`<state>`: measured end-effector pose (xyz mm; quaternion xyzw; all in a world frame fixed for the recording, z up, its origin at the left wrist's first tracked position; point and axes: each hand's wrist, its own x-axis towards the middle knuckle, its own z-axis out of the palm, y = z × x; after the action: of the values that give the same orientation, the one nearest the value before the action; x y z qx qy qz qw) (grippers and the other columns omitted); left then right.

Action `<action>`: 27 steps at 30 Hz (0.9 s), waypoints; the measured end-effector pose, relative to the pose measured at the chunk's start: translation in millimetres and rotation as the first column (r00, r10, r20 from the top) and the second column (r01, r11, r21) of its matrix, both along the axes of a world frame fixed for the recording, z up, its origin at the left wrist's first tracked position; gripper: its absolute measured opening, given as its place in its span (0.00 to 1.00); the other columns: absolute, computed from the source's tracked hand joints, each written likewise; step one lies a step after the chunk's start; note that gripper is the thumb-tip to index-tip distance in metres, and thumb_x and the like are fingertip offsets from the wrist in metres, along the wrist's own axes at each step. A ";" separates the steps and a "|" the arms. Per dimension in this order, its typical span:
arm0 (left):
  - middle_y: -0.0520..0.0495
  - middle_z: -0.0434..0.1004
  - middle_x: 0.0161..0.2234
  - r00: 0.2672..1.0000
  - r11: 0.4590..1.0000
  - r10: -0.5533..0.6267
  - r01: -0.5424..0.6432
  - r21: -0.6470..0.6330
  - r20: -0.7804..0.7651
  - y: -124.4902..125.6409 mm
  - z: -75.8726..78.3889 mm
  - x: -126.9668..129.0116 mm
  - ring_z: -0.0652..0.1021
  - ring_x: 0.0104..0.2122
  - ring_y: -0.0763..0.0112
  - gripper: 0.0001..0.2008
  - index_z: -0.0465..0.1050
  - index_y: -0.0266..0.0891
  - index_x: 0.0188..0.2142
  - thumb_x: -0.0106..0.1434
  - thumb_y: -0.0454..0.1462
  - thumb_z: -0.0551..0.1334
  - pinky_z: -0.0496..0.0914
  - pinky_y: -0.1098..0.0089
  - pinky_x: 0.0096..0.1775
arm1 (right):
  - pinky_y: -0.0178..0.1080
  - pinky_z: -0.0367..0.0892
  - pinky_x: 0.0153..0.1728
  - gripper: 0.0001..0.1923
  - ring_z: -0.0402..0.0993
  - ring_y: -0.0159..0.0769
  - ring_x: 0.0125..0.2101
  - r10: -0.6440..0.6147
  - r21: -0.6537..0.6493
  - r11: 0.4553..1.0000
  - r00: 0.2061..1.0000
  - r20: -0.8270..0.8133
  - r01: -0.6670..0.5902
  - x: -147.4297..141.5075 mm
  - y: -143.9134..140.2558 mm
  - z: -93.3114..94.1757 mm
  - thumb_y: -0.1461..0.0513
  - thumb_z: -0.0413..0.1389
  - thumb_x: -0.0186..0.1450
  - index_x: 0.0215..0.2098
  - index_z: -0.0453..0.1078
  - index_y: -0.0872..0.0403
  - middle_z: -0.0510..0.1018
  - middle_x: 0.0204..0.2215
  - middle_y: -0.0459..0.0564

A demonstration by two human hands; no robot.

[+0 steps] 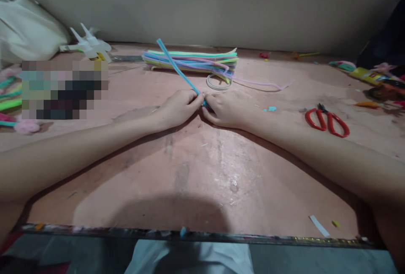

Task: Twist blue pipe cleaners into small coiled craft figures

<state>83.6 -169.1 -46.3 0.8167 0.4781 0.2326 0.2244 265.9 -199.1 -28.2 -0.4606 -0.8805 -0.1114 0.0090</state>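
at the frame's centre, a thin blue fuzzy strip [184, 76] is pinched by the left hand [177, 107] and the curled right hand [229, 107]; a multicoloured strip bundle [193, 62] is seen at upper centre.

left forearm [95, 147] and right forearm [303, 147] slant inward (almost mirrored); left hand [179, 107] and right hand [228, 108] pinch, close together.

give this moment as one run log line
left hand: pinching blue strip | right hand: curled at same strip | beyond hands: multicoloured bundle, pale ring | past right forearm: red-handled cutters
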 end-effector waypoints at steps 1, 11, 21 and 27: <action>0.50 0.70 0.24 1.000 1.000 -0.014 0.014 0.011 0.004 -0.6 0.6 -0.1 0.70 0.27 0.69 0.23 0.63 0.41 0.23 0.77 0.42 0.53 0.59 0.66 0.33 | 0.43 0.47 0.29 0.23 0.76 0.44 0.31 -0.002 0.004 1.000 1.000 -0.002 0.002 -0.1 -1.4 -0.5 0.57 0.45 0.78 0.48 0.79 0.62 0.86 0.37 0.63; 0.51 0.66 0.21 0.998 0.996 -0.060 0.061 0.065 -0.009 -5.0 1.3 -1.1 0.68 0.24 0.69 0.24 0.58 0.43 0.22 0.76 0.44 0.52 0.58 0.66 0.30 | 0.44 0.49 0.28 0.23 0.78 0.47 0.32 0.044 0.043 0.998 0.994 0.096 -0.048 0.4 -3.3 -5.1 0.66 0.42 0.77 0.47 0.80 0.65 0.84 0.34 0.65; 0.52 0.65 0.21 0.997 0.994 -0.077 0.077 0.078 -0.011 -2.0 -1.2 -1.2 0.67 0.24 0.70 0.24 0.59 0.42 0.22 0.78 0.42 0.53 0.59 0.67 0.31 | 0.44 0.51 0.29 0.21 0.78 0.48 0.32 0.027 -0.030 0.999 0.992 0.120 -0.023 -6.2 -3.7 -1.1 0.69 0.44 0.76 0.46 0.81 0.63 0.84 0.34 0.65; 0.51 0.67 0.25 0.985 0.989 -0.119 0.106 0.106 0.128 1.1 2.4 -6.1 0.71 0.29 0.69 0.25 0.62 0.42 0.26 0.79 0.49 0.52 0.67 0.68 0.36 | 0.38 0.55 0.34 0.25 0.71 0.37 0.32 0.081 -0.197 0.966 0.918 -0.389 -0.169 21.1 9.1 -10.9 0.44 0.55 0.75 0.44 0.77 0.58 0.83 0.36 0.55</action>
<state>77.5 -168.0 -43.9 0.8351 0.4030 0.2970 0.2281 287.0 -190.1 -39.2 -0.4138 -0.8970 0.0809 0.1328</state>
